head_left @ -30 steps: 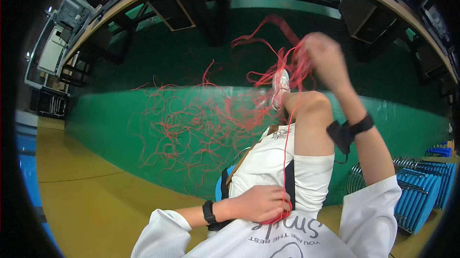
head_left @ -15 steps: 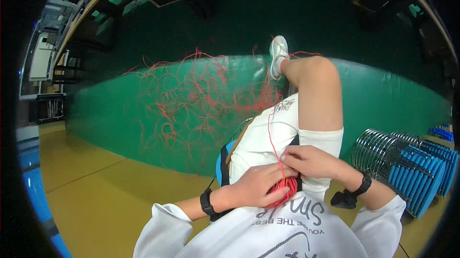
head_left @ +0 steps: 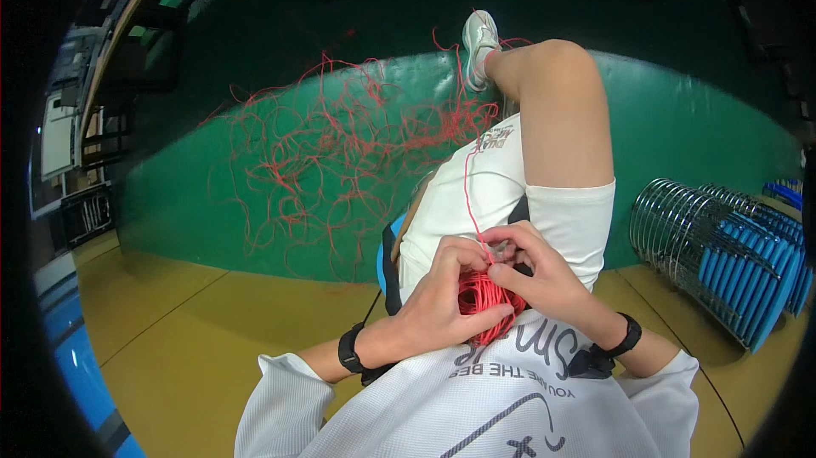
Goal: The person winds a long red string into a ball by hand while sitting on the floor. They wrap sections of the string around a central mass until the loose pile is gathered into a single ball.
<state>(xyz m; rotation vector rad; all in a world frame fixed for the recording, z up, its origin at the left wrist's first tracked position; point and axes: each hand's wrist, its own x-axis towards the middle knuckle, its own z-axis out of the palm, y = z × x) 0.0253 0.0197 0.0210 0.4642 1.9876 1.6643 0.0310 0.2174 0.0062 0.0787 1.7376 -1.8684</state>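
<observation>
The left forearm (head_left: 319, 362) and right forearm (head_left: 653, 354) are slanting inward from either side, the wrists (head_left: 371, 347) turning both hands toward each other. The left hand (head_left: 436, 296) is cupping in a grasp, its fingers (head_left: 460, 251) curling over and its thumb (head_left: 490, 321) stretching out rightward below them. The right hand (head_left: 544, 279) is bending in just opposite, its thumb pointing toward the left fingers while its forefinger (head_left: 515, 235) is arching above, the two hands' fingertips nearly meeting.
</observation>
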